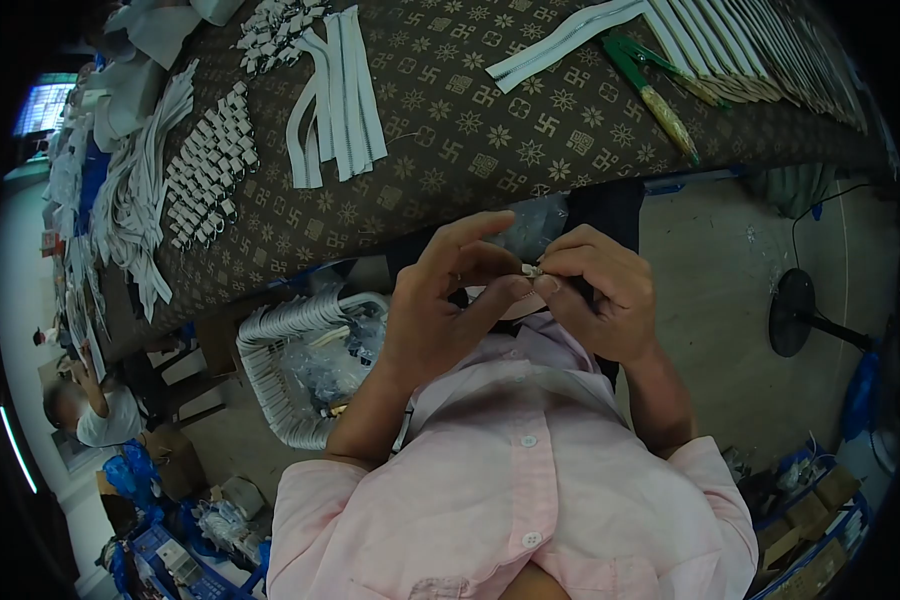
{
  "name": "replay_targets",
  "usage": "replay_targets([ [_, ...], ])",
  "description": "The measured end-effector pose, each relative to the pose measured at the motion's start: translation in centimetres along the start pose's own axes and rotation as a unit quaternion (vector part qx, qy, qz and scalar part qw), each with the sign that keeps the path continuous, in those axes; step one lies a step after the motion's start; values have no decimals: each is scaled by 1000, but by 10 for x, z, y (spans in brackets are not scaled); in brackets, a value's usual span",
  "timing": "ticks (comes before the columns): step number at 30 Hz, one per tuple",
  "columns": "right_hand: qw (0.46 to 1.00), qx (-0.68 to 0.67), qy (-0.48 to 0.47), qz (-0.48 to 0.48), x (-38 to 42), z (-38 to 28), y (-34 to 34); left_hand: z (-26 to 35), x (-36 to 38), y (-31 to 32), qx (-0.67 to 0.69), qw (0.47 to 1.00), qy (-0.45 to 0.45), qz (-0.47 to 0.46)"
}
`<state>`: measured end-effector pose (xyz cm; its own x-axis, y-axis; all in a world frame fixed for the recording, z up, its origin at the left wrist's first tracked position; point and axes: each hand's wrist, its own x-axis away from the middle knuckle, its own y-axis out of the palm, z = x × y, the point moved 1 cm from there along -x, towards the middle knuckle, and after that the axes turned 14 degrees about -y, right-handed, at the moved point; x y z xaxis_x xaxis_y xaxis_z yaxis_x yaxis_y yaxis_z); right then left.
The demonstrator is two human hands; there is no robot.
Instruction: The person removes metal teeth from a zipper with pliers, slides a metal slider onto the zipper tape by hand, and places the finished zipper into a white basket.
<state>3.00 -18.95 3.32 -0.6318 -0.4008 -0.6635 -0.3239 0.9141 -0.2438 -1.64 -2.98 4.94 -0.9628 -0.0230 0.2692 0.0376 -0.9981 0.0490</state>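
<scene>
Close in front of my chest, the fingertips of both hands meet on a small pale zipper slider [532, 270]. My left hand [438, 300] pinches it between thumb and index finger from the left. From the other side, my right hand [607, 297] grips it with thumb and index finger. The fingers hide most of the slider. On the table ahead lie several white zippers [345, 110] with dark teeth. Rows of small white sliders [213, 165] sit left of them, and another pile of sliders [275, 35] is behind.
Green-handled pliers [652, 95] lie on the patterned tablecloth [440, 130] beside a row of zipper strips [740, 50]. A white woven basket [270, 345] with plastic bags stands below left. A black fan [792, 312] stands right. Another person [110, 415] is at far left.
</scene>
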Motion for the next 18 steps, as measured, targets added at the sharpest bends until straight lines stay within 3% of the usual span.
replay_targets([
  [1,1000,-1,-4,-7,0,0,-1,0,-1,-1,-1,1000,1,-1],
  [3,1000,5,-9,-2,1,1,0,-1,-4,-5,-134,986,91,-36],
  [9,999,47,-3,27,4,-1,2,0,-10,-4,-157,980,122,-25],
  [16,995,59,26,77,3,-3,12,-4,-9,5,-143,986,78,43],
  [18,995,59,35,77,1,-4,12,-3,-10,6,-138,989,26,47],
])
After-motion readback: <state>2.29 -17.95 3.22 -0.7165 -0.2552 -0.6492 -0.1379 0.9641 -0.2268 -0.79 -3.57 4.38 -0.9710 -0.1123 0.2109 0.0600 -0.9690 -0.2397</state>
